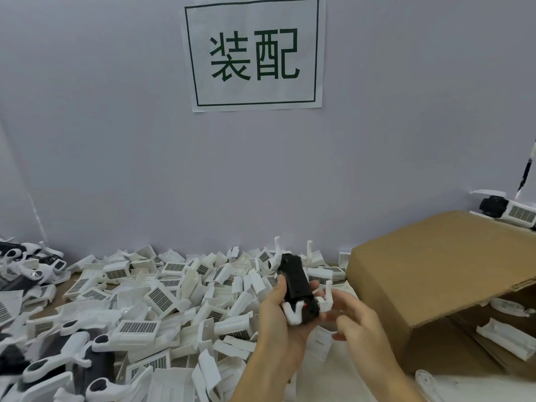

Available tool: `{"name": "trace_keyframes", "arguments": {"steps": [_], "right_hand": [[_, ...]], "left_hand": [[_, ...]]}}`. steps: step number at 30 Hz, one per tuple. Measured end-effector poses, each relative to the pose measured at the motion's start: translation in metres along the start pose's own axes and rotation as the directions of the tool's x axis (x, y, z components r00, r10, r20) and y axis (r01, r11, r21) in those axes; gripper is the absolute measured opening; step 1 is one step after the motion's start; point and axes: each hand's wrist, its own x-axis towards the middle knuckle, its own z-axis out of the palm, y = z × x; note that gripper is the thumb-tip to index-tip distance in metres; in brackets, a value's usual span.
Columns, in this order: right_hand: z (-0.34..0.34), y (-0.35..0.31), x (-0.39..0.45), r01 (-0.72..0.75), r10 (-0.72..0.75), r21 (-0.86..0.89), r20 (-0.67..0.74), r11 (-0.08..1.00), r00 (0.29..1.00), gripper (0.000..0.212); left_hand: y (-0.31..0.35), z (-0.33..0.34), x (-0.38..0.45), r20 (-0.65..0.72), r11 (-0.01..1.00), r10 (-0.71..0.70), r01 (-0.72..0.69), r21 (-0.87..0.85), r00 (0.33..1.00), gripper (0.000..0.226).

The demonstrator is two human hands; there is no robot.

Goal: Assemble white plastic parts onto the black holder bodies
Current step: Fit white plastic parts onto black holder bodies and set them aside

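A brown worktop point(61, 295) carries a heap of white plastic parts point(162, 309) along its back edge and a brown cardboard box point(441, 274) at its right edge.

Likely assembly workshop, heaped white parts point(150, 309), wall sign point(255, 53)
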Motion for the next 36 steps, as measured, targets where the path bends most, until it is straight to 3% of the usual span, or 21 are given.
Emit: {"name": "trace_keyframes", "arguments": {"steps": [6, 13, 22, 36], "right_hand": [[0.016, -0.004, -0.009, 0.018, -0.033, 0.101, 0.152, 0.995, 0.988, 0.048], [0.026, -0.001, -0.006, -0.054, 0.039, 0.154, 0.100, 0.987, 0.994, 0.046], [0.026, 0.004, -0.003, -0.096, 0.057, 0.265, 0.152, 0.959, 0.987, 0.050], [0.024, 0.010, -0.004, -0.073, 0.056, 0.189, 0.089, 0.979, 0.994, 0.051]], "left_hand": [[-0.005, -0.002, -0.003, 0.026, 0.996, 0.017, -0.019, 0.085, 1.000, 0.044], [-0.011, 0.001, -0.006, -0.030, 0.994, -0.027, 0.030, 0.103, 0.999, 0.040], [-0.013, 0.001, -0.005, -0.112, 0.992, -0.028, 0.042, 0.123, 0.993, 0.035], [-0.013, 0.004, -0.004, -0.020, 0.989, 0.042, -0.039, 0.143, 0.999, 0.032]]}}
